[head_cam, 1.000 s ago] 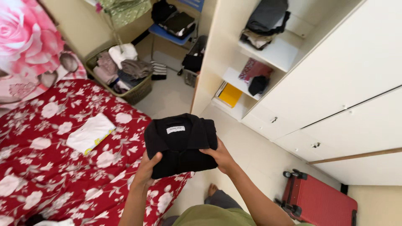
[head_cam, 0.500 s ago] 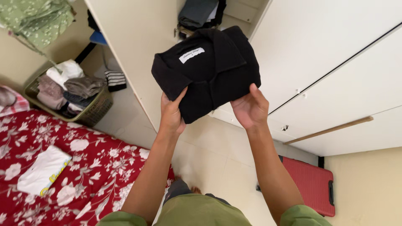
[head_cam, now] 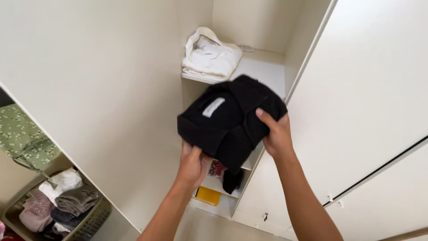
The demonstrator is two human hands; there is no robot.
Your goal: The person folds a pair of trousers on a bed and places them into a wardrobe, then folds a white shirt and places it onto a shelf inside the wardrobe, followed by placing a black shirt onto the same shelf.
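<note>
Both hands are holding a folded black garment [head_cam: 229, 122] up in the air, in front of the open wardrobe, just below and near the shelf [head_cam: 263, 71] that carries a folded white pile [head_cam: 209, 57]. The left hand [head_cam: 192, 164] is gripping the garment's lower near edge from beneath, fingers closed into the cloth. The right hand [head_cam: 276, 134] is clamping the right side, thumb lying on top, the other fingers hidden under the fold.

Handling, as a judgement: the garment is looking soft and limp, probably knit cotton, matte, not slippery, light. It is sagging between the hands and one layer is drooping at the bottom, so the fold is likely coming apart if pinched by one corner. Best hold is palms underneath on two opposite sides, as now, keeping it flat. Nothing fragile about it. A small white rectangular label [head_cam: 213, 107] is showing on the top face.

Around it: wardrobe panels and door [head_cam: 370, 89] are smooth, cream and hard-edged. The white pile on the shelf is looking crumpled and thicker. Lower shelves are showing a yellow flat item [head_cam: 208, 195], something dark [head_cam: 232, 180] and a bit of red patterned cloth, too small to tell. At the far left, green floral fabric [head_cam: 24, 138] is hanging, and a woven basket [head_cam: 87, 223] of rumpled grey, white and pink clothes is sitting below.
</note>
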